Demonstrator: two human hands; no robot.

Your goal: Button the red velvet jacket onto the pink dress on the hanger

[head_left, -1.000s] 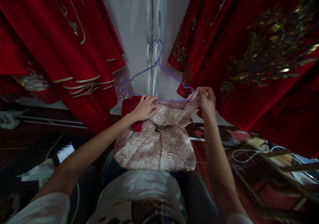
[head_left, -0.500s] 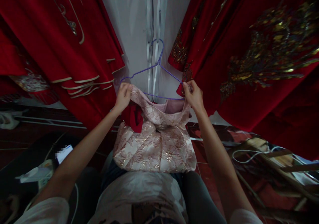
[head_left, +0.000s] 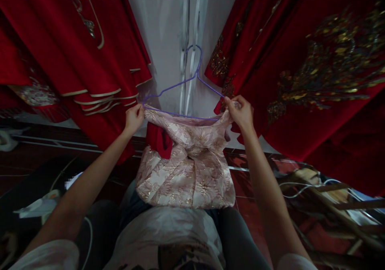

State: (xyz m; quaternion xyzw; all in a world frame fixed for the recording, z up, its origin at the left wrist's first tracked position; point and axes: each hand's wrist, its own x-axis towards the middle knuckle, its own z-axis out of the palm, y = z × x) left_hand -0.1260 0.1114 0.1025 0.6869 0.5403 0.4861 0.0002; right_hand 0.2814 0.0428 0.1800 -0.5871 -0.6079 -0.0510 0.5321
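A pink and gold brocade dress [head_left: 183,182] rests on my lap, its upper part stretched upward between my hands. My left hand [head_left: 134,117] pinches the dress's left shoulder edge, close to the left end of a purple wire hanger [head_left: 177,85]. At the other shoulder, my right hand [head_left: 241,110] grips the cloth near the hanger's right arm; its fingertips partly hide that end. The hanger's hook hangs on a pale metal bar [head_left: 194,29], and its lower wire crosses the neckline. A red cloth piece [head_left: 162,140] lies against the dress's left side.
Red garments with trim [head_left: 99,61] hang on the left, and sequined red garments [head_left: 325,77] hang on the right. A wooden frame [head_left: 337,198] with white cord stands at lower right. Papers and small items [head_left: 39,208] lie on a dark surface at lower left.
My left hand has moved outward to the left with the dress shoulder, which now sits by the hanger's left end. My right hand has shifted slightly right. The neckline is stretched wider.
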